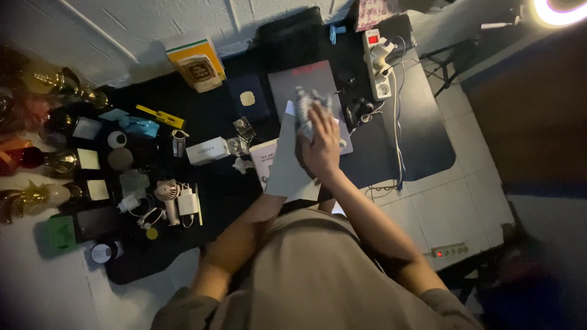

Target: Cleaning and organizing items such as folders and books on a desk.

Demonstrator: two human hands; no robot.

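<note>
My right hand (322,145) is closed around a pale crumpled object (306,105), held above a closed grey laptop (309,78) on the dark mat. A large grey sheet (286,162) stands tilted just left of that hand and touches it. My left forearm (241,229) runs up to the sheet's lower corner. The left hand itself is hidden behind the sheet and seems to hold it up. A white booklet (264,157) lies partly under the sheet.
The dark mat (428,140) holds a white power strip (376,61), cables, a yellow book (195,61), a white box (208,150), a small fan (166,190) and a charger (187,201). Trophies (58,82) line the left. Another power strip (449,250) lies on the tiled floor.
</note>
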